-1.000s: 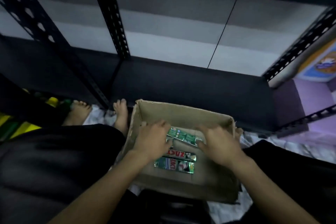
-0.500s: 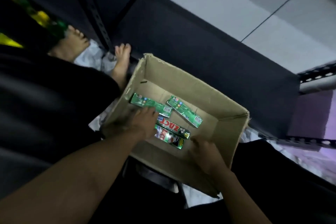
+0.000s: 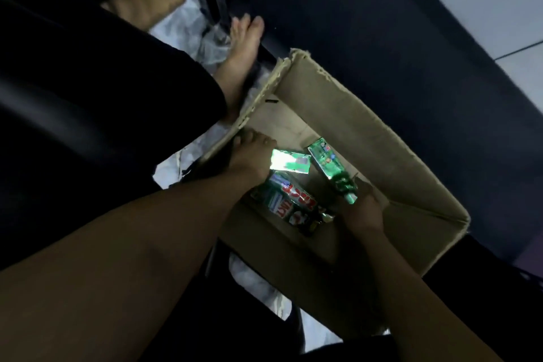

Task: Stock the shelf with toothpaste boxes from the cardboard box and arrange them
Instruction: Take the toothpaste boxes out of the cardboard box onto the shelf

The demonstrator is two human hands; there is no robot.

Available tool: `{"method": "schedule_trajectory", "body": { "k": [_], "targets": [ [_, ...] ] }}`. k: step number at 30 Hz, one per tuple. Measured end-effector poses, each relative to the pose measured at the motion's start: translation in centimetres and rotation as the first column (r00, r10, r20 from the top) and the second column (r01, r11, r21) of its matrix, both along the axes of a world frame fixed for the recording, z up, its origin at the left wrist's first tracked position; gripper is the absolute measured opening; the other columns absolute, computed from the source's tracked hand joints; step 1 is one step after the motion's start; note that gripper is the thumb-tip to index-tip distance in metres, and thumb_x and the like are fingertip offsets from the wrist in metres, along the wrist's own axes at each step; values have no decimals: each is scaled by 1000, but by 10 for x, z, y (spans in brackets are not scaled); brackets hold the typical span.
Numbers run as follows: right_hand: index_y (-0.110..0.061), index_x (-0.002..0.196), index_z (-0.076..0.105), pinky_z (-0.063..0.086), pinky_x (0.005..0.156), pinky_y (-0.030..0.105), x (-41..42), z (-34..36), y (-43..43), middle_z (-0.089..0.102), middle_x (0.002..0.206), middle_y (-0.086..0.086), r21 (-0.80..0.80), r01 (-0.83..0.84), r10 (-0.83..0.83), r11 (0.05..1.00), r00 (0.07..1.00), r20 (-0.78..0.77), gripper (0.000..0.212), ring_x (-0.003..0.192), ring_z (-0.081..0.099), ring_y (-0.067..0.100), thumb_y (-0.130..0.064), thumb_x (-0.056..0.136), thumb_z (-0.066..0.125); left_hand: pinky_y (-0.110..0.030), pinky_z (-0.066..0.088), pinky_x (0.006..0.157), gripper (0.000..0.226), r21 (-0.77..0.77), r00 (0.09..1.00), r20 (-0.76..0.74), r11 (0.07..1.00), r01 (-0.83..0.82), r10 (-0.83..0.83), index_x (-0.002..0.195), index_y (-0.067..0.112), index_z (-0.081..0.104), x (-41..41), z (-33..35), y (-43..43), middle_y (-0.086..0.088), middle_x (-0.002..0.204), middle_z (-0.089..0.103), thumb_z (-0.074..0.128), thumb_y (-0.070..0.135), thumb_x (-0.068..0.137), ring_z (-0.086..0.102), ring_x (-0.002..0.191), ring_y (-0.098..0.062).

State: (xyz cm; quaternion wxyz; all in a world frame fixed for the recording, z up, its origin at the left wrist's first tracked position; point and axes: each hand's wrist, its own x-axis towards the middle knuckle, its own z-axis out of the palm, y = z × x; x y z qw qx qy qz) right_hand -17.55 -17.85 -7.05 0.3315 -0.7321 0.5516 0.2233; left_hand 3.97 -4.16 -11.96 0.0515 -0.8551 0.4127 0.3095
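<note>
Dim cardboard box (image 3: 367,138): left hand (image 3: 249,160) half-covers a toothpaste box (image 3: 289,162).

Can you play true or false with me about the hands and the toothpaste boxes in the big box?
1. Both hands are inside the cardboard box. True.
2. The cardboard box is full to the top. False: only a few toothpaste boxes lie on its bottom.
3. The left hand touches a shiny green toothpaste box. True.
4. The right hand is up on the shelf. False: it is down at another green toothpaste box.
</note>
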Motion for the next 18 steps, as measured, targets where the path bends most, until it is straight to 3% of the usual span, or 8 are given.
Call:
{"method": "schedule_trajectory", "body": {
  "k": [4,9,12,15,18],
  "targets": [
    [-13,155,15,39,103,39,0,-19,-6,39,150,21,49,-9,14,999,996,-88,85,134,42,38,-35,91,65,-41,27,110,51,58,985,-122,992,-115,121,141,18,45,-10,-9,24,-12,145,39,59,29,93,29,136,-35],
    [-13,145,41,43,98,41,-4,-27,-7,52,133,26,49,-49,55,998,991,-125,64,123,49,40,-24,88,67,-53,27,109,51,139,918,-213,940,-312,336,139,23,43,-22,-12,28,-8,148,32,59,32,92,27,137,-36],
    [-11,135,46,45,97,42,-7,-30,0,53,131,20,70,-8,14,998,996,-86,54,119,51,40,-19,87,68,-47,38,105,33,82,905,-287,949,-304,315,124,20,53,-16,-15,29,-11,137,46,60,22,92,42,129,-36],
    [-10,121,45,50,85,39,-12,-31,8,60,119,13,104,127,-126,986,992,-13,44,108,59,33,-19,87,71,-39,45,97,30,51,904,-315,956,-290,291,120,14,55,-10,-12,29,-17,128,55,62,16,90,53,117,-34],
    [-13,109,45,48,75,35,-14,-30,11,59,109,7,46,115,-116,992,993,14,42,101,60,27,-16,82,77,-38,46,93,26,84,890,-336,951,-299,310,113,15,54,-8,-7,32,-15,123,57,64,15,89,56,109,-30]
  ]
}}
